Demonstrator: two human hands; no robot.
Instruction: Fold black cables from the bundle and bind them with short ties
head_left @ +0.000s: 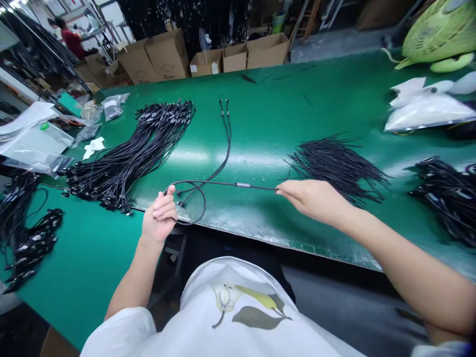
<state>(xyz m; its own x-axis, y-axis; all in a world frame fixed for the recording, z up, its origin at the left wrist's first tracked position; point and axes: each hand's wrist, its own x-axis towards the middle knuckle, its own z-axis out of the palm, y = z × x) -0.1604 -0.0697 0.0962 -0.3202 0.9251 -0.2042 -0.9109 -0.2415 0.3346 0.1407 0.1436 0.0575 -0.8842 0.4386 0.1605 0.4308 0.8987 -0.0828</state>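
Observation:
A thin black cable (pixel 219 183) with a grey label-like sleeve is stretched between my hands above the front of the table. My left hand (pixel 160 214) is closed on it, and part of the cable curls into a loop beside the fingers. My right hand (pixel 303 196) pinches the other end; the fingertips hide the tip. Just beyond the loop, two similar cables (pixel 227 144) lie side by side on the green table. A large bundle of finished-looking cables (pixel 137 148) rests to the left. Close to my right hand is a pile of short black strands (pixel 336 166).
On the right are a tangled black bundle (pixel 446 198), white plastic bags (pixel 427 106) and a green fan (pixel 439 32). More cables (pixel 33 243) lie on the lower left table. Cardboard boxes (pixel 167 54) stand behind the table. A person (pixel 72 39) sits far back.

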